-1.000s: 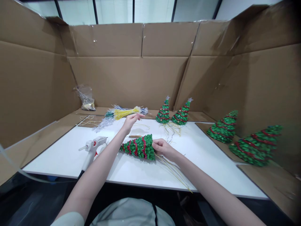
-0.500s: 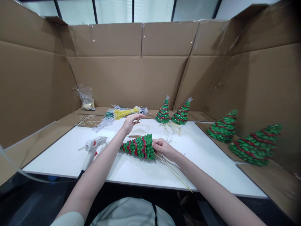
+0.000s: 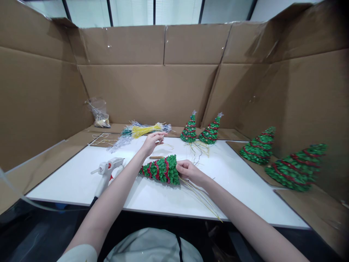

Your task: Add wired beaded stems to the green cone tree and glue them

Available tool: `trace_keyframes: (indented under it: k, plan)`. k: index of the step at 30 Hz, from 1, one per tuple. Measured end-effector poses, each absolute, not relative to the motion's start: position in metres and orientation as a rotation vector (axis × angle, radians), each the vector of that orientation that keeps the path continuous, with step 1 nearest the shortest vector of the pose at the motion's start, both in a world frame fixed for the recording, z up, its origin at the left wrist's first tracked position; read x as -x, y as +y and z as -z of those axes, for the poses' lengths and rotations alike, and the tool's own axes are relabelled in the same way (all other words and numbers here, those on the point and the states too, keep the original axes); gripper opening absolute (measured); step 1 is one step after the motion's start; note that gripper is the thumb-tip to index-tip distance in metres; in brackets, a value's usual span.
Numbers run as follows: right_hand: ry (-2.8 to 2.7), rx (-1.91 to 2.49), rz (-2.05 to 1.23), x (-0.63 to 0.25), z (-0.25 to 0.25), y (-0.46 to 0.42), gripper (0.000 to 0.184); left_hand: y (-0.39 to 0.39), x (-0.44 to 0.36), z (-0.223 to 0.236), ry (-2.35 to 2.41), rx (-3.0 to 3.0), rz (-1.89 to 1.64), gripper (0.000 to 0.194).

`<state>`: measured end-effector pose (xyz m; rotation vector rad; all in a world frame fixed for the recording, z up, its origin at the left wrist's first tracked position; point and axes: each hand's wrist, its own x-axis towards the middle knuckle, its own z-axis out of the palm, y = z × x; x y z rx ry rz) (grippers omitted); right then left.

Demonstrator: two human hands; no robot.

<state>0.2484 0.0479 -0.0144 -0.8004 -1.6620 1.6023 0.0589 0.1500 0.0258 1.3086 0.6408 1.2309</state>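
Note:
A green cone-shaped tree with red garland [image 3: 160,170] lies on its side on the white board [image 3: 223,189]. My right hand [image 3: 187,170] grips its wide base, fingers closed, with pale yellow strands [image 3: 200,196] trailing out toward me. My left hand [image 3: 151,141] is stretched past the tree's tip toward the back of the board, fingertips pinched on a thin strand near the bundle of yellow, green and silver wires [image 3: 141,130]. A small brown stick [image 3: 156,157] lies between the hand and the tree.
A white glue gun [image 3: 107,170] rests left of my arm. Two small trees [image 3: 190,129] [image 3: 210,133] stand at the back, two larger ones [image 3: 259,146] [image 3: 298,167] on cardboard at right. A clear bag [image 3: 99,114] sits back left. Cardboard walls surround the board.
My left hand's fingers have curled from reaching outward into a pinch on a thin strand. The right hand and the lying tree have stayed put.

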Motion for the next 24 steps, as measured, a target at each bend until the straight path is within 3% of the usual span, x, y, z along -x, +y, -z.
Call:
trace_keyframes:
  k: [24]
  plan:
    - [-1.647, 0.798, -1.627, -0.2482, 0.0132, 0.0472, 0.053, 0.1504, -0.0604, -0.0207, 0.548, -1.415, -1.274, 0.032]
